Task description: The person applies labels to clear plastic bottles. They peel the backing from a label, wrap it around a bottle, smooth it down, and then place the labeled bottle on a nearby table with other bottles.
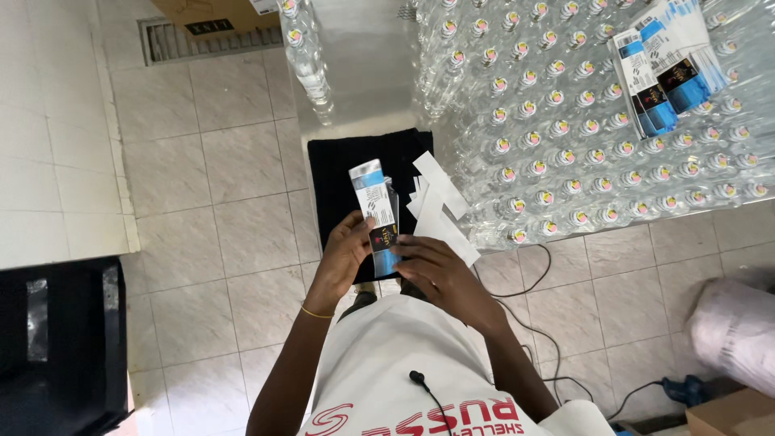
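**Label in both hands over the black mat**

From the head camera, looking straight down: the person stands at the edge of a table packed with clear capped bottles, which fill the upper right of the frame. In the middle of the frame, over a black mat, both hands meet on one label. It is a long narrow strip, blue at both ends, white in the upper half and dark lower down.

The left hand has its grip closed on the label's left edge, thumb on the printed face. The right hand pinches the lower blue end, fingers curled around it. A clear bottle seems to lie behind the label, but it is too hidden to be sure.

The label's long axis runs almost up and down the frame, leaning slightly to the upper left, with the top end pointing away from the person towards the bottles.

I judge the label is being handled or peeled. Just right of it lie loose white backing strips. More labels sit in a stack on the bottles at upper right.

Any further handling would call for a steady pinch at both ends so the strip stays flat and straight.
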